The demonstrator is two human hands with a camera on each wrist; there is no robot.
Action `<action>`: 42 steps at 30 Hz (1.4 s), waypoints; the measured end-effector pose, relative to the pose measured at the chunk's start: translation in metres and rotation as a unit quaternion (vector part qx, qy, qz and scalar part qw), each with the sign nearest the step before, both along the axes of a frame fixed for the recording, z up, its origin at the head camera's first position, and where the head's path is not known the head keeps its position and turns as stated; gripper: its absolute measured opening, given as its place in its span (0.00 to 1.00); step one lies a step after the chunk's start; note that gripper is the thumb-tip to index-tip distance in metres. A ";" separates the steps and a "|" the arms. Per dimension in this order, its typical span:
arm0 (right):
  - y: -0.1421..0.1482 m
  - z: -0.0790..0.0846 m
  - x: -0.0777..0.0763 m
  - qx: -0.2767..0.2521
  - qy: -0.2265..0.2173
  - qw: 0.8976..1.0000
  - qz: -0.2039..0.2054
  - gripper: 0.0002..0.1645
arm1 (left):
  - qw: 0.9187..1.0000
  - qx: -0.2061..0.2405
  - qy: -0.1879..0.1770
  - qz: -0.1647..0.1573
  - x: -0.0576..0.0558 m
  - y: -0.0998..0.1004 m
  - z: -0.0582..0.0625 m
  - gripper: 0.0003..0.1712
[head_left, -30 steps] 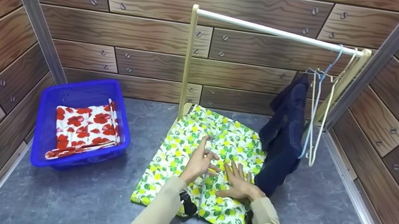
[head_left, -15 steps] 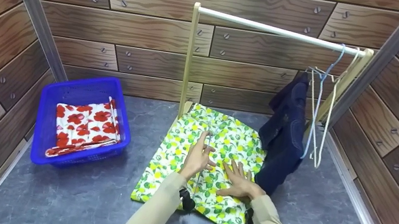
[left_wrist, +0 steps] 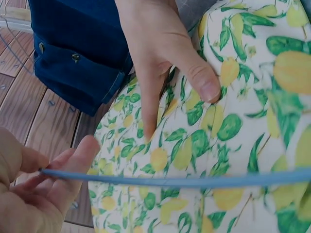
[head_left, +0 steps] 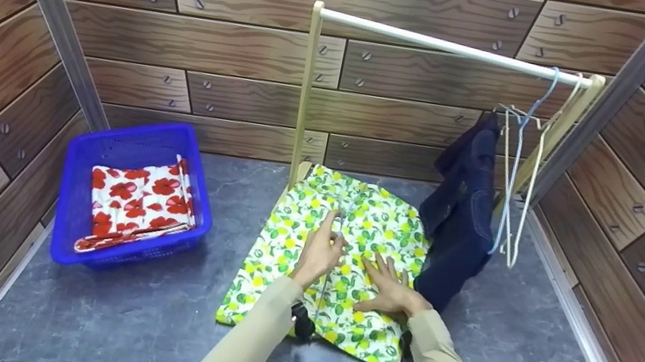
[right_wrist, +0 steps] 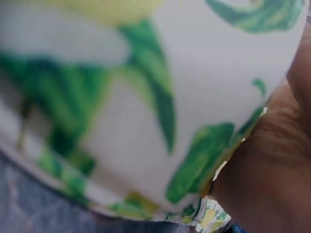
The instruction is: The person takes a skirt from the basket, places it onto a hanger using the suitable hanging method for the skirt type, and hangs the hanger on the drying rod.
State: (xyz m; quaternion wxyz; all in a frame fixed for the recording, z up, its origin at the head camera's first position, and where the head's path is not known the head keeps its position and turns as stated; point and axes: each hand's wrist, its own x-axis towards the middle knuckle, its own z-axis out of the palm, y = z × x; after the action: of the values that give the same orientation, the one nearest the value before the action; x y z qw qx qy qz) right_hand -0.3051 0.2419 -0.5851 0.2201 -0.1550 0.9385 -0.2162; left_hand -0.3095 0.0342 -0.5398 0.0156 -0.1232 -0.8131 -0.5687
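Right now your left hand (head_left: 321, 253) pinches a thin blue rod (left_wrist: 170, 180) between thumb and fingers, its index finger stretched out over the lemon-print cloth (head_left: 279, 246). That cloth lies spread on the grey floor (head_left: 172, 333) in front of you, and the rod runs across it. Your right hand (head_left: 390, 291) rests palm down on the cloth's right part, fingers splayed and thumb held out to the side; your right wrist view shows it only partly and blurred, beside a large fold of the print.

Just beyond your right hand, a dark-blue denim garment (head_left: 461, 211) hangs beside the cloth's right edge. Next to it, a blue hanger (head_left: 518, 148) and a cream hanger (head_left: 525, 208) hang at the right end of the clothes rack (head_left: 450, 44), whose left foot stands by the cloth's far left corner. Well to your left, a blue plastic basket (head_left: 67, 210) holds a folded cloth with red flowers (head_left: 135, 202).
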 end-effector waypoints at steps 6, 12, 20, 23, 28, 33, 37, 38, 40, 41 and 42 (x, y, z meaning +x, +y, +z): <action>0.000 -0.001 -0.001 -0.009 0.018 1.000 -0.004 0.64 | 0.997 -0.062 0.051 0.020 -0.005 -0.005 0.007 0.23; 0.001 -0.003 0.001 -0.012 0.022 1.000 -0.003 0.64 | 0.997 -0.061 0.041 0.006 -0.003 -0.005 0.010 0.24; -0.001 -0.003 0.001 -0.024 0.022 0.999 -0.013 0.64 | 0.998 -0.039 0.026 -0.029 -0.004 -0.007 0.014 0.22; -0.004 -0.001 0.005 -0.027 0.032 0.999 -0.021 0.61 | 0.998 -0.044 0.030 -0.041 -0.005 -0.008 0.015 0.21; -0.014 0.002 0.015 -0.039 0.046 0.998 -0.034 0.53 | 0.997 -0.044 0.033 -0.057 -0.004 -0.009 0.016 0.18; -0.024 0.004 0.021 -0.056 0.050 0.997 -0.028 0.49 | 0.996 -0.036 0.041 -0.065 -0.001 -0.010 0.021 0.17; -0.029 0.007 0.020 -0.085 0.073 0.993 -0.027 0.42 | 0.996 -0.025 0.045 -0.066 0.002 -0.009 0.028 0.18; -0.030 0.008 0.019 -0.098 0.086 0.991 -0.030 0.39 | 0.996 -0.022 0.048 -0.065 0.003 -0.008 0.030 0.18; -0.033 0.011 0.018 -0.135 0.111 0.984 -0.042 0.32 | 0.996 -0.016 0.054 -0.065 0.004 -0.007 0.035 0.19; -0.034 0.012 0.018 -0.156 0.123 0.979 -0.048 0.28 | 0.996 -0.014 0.058 -0.065 0.004 -0.007 0.038 0.20; -0.035 0.014 0.018 -0.176 0.132 0.974 -0.053 0.25 | 0.996 -0.012 0.060 -0.065 0.005 -0.006 0.041 0.20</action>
State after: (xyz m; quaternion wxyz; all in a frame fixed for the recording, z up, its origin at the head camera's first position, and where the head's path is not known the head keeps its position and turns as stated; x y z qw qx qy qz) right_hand -0.2868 0.2066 -0.5713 0.0514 -0.1689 0.9133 -0.3671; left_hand -0.3049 0.0281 -0.4992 0.0261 -0.2103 -0.8078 -0.5500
